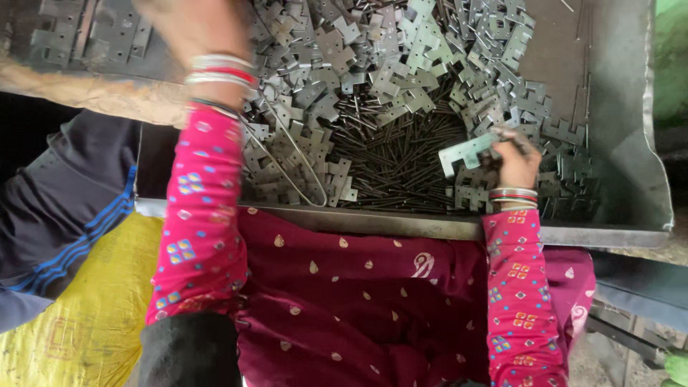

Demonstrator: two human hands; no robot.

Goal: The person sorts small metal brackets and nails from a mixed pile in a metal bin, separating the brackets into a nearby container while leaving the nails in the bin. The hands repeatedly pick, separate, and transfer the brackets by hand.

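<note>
- The right hand (517, 161) is closed around a flat, notched metal plate (469, 152), pinching it at one end so the plate sticks out to the left, above the heap.
- The left hand (197, 29) reaches up toward the top edge of the view, blurred and partly cut off; I cannot tell whether it is open or holding anything.
- Both wrists wear red and white bangles (223, 74), and both arms are in pink patterned sleeves.
- A big metal tray (623, 165) holds a pile of similar grey plates (373, 57), heaped around a patch of thin dark pins (401, 158) in the middle.
- A bent wire loop (294, 161) lies on the plates near the left arm.
- A yellow sack (93, 315) sits at lower left, beside a dark garment with blue stripes (64, 208).
</note>
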